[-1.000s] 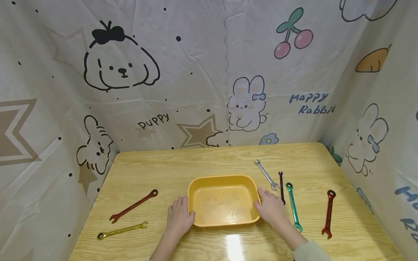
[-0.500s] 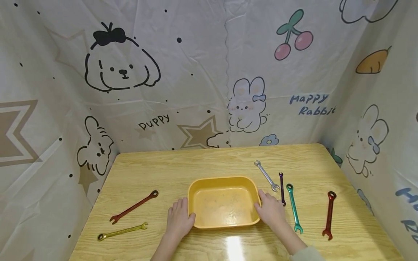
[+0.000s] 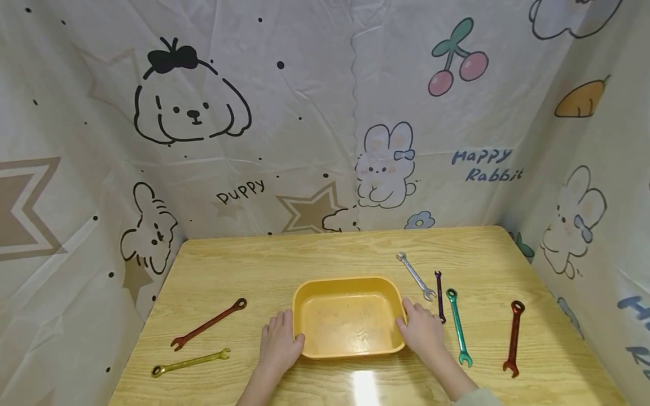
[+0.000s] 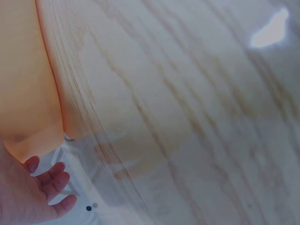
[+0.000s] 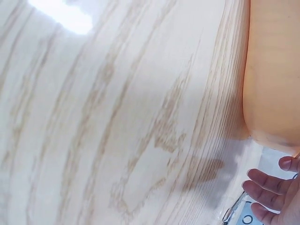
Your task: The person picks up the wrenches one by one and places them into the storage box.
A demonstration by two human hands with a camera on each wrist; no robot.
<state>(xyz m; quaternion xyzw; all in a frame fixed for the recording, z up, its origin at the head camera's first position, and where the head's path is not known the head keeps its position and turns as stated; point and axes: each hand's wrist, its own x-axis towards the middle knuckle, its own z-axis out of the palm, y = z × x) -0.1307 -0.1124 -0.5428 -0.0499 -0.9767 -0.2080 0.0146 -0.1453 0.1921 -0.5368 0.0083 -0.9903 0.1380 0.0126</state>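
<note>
A shallow yellow plastic bin point(image 3: 350, 324) stands on the table near its front, with nothing inside. At its left wall my left hand point(image 3: 278, 345) holds on, the thumb over the near corner of the rim and the fingers along the outside. My right hand point(image 3: 424, 327) holds the opposite wall, thumb over the rim. Beyond and beside that hand lie a silver wrench point(image 3: 416, 276), a small purple wrench point(image 3: 439, 298) and a green wrench point(image 3: 459, 328). In the wrist views, loosely bent fingers point(image 4: 56, 187) show beside the bin's wall point(image 5: 272, 70).
Further right lies a red wrench point(image 3: 514, 339). On the left are another red wrench point(image 3: 209, 324) and a yellow wrench point(image 3: 192, 362). The wood-grain table point(image 3: 254, 259) is enclosed at the back and sides by a printed cloth point(image 3: 304, 113).
Everything sits slightly lower in the head view, as the camera has tilted a little. Both hands stay on the bin, and the wrenches lie as before.
</note>
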